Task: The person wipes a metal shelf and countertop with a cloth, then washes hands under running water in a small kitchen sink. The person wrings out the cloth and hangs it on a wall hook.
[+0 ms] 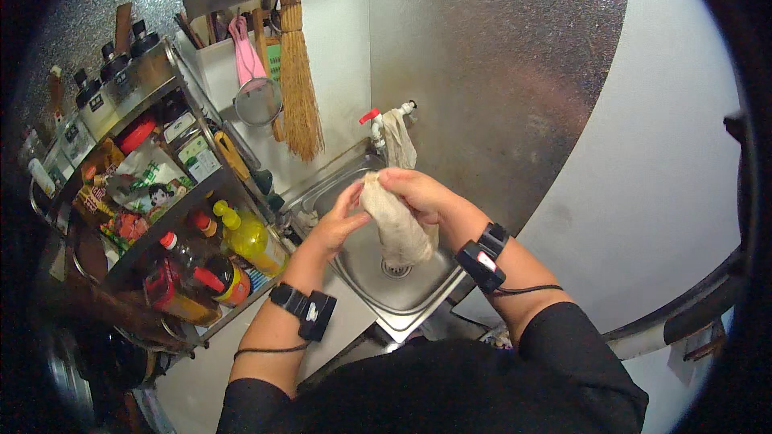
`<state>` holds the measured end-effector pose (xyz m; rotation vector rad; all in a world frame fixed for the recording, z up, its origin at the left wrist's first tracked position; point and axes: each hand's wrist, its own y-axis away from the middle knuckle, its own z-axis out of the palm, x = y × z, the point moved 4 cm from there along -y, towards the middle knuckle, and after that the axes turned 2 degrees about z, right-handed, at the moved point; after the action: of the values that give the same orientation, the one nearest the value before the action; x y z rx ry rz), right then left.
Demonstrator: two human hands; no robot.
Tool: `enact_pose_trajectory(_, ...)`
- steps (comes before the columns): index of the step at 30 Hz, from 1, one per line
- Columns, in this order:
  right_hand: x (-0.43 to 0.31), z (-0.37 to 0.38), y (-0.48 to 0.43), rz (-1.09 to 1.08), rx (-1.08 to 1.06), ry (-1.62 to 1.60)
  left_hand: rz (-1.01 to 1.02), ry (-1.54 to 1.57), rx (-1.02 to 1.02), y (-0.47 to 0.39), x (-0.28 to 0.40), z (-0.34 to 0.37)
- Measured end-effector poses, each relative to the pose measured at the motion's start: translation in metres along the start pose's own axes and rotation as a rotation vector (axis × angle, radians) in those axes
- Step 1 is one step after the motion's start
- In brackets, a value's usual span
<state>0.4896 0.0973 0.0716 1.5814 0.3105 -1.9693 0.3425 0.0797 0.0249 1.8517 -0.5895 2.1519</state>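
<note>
A damp-looking beige cloth [395, 223] hangs bunched over the stainless steel sink [362, 280]. My right hand [422, 193] grips its upper end, with the thumb near the top fold. On the cloth's left side, my left hand [341, 223] holds its edge between thumb and fingers; the fingertips are slightly blurred. Below the cloth's lower end, the drain strainer [396, 269] shows in part. Beyond my hands, a tap with a red lever [370, 115] comes out of the wall, and a second pale cloth [399, 138] is draped over its pipe.
A tiered rack [175, 217] on the left carries seasoning jars, packets and bottles, including a yellow pump bottle [248, 238]. On the wall hang a straw brush [298, 78] and a mesh strainer [258, 101]. A white panel [651, 181] stands at right.
</note>
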Motion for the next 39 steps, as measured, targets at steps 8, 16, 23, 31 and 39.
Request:
enact_pose_trajectory(8, -0.028, -0.026, 0.015, -0.205, 0.229, 0.319, -0.164, -0.056, -0.154, 0.000, 0.014, 0.009)
enact_pose_trajectory(16, -0.055, -0.064, 0.030, -0.476, 0.406, 0.207, -0.234, -0.500, -0.088, -0.004, 0.009, -0.032)
enact_pose_trajectory(23, -0.091, -0.086, 0.044, -0.537, 0.493, 0.345, 0.085, -0.403, 0.149, -0.025, 0.060, -0.048)
enact_pose_trajectory(31, -0.027, -0.128, 0.005, -0.209, 0.624, 0.511, 0.025, -0.489, 0.228, -0.053, 0.031, -0.038)
enact_pose_trajectory(39, -0.046, -0.144, -0.009, -0.615, 0.429, 0.205, -0.011, -0.567, 0.300, -0.062, 0.025, -0.057)
